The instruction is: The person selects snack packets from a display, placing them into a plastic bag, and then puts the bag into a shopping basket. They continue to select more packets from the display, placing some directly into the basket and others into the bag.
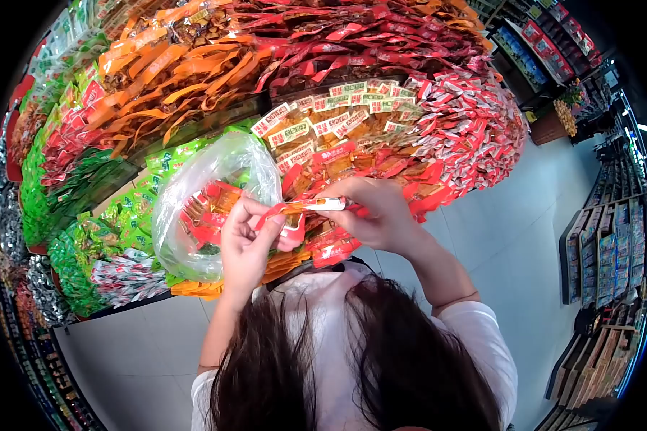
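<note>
My left hand (248, 237) pinches the end of a small red and orange snack packet (295, 207). At its other, white end, my right hand (374, 212) has its fingers closed on the same packet, so it lies level between both hands. A clear plastic bag (172, 215) stands open beside and behind my left hand, with red packets (212, 205) inside it. Below and around my hands lie red snack packets (334, 248) on the display.
Heaps of orange packets (172, 79), red-and-white packets (474, 129) and green packets (136, 215) fill the curved display. Tiled floor (510, 237) shows at the right, with store shelves (607, 248) beyond and a brown pot (548, 128) near the display.
</note>
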Demonstrator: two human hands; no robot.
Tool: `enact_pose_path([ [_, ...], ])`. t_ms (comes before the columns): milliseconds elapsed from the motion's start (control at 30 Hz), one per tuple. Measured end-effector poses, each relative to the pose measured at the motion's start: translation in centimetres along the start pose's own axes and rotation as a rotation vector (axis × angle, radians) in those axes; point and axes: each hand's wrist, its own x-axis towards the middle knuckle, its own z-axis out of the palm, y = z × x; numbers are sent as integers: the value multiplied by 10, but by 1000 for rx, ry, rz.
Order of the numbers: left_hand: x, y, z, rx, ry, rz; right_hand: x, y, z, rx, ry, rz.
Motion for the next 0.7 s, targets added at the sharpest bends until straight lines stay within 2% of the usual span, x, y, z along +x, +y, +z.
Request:
enact_pose_path([
  [100, 6, -4, 9, -58, -24, 17, 5, -5, -37, -63, 4, -98],
  [167, 2, -4, -4, -19, -87, 37, 6, 15, -76, -311, 50, -226],
  [233, -5, -3, -11, -13, -113, 76, 3, 26, -131, -316, 86, -112],
  [300, -12, -9, -24, 9, -74, 99, 3, 37, -184, -551, 113, 23],
  [400, -21, -11, -31, -24, 51, 93, 8, 63, -241, -698, 110, 126],
  [467, -25, -12, -33, -27, 82, 103, 15, 78, -256, -1080, 0, 171],
  [500, -26, -13, -34, -26, 106, 116, 21, 84, -257, -1080, -5, 164],
  [567, -29, -13, -33, -32, 122, 118, 29, 97, -256, -1284, -181, 128],
  [700, -35, -16, -32, 1, 168, 118, 44, 110, -245, -1336, -257, 53],
])
